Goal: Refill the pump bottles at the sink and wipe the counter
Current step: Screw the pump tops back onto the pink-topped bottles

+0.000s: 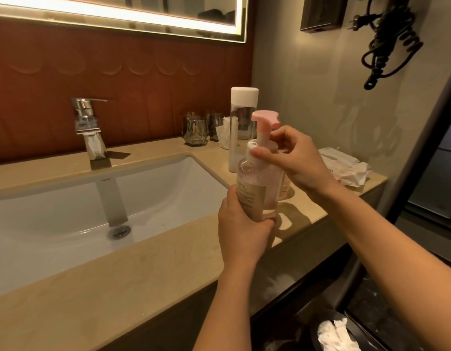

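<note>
Pump bottle point(260, 184) upright in left hand point(241, 225); nozzle point(265, 117) seemingly rightward

Glossy chrome faucet point(89, 127) — polished stone counter point(118, 295).

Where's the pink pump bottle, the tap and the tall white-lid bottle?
pink pump bottle point(268, 182): head view, on its clear body.
tap point(85, 121): head view, on its shiny spout.
tall white-lid bottle point(244, 96): head view, on the white lid.
</note>
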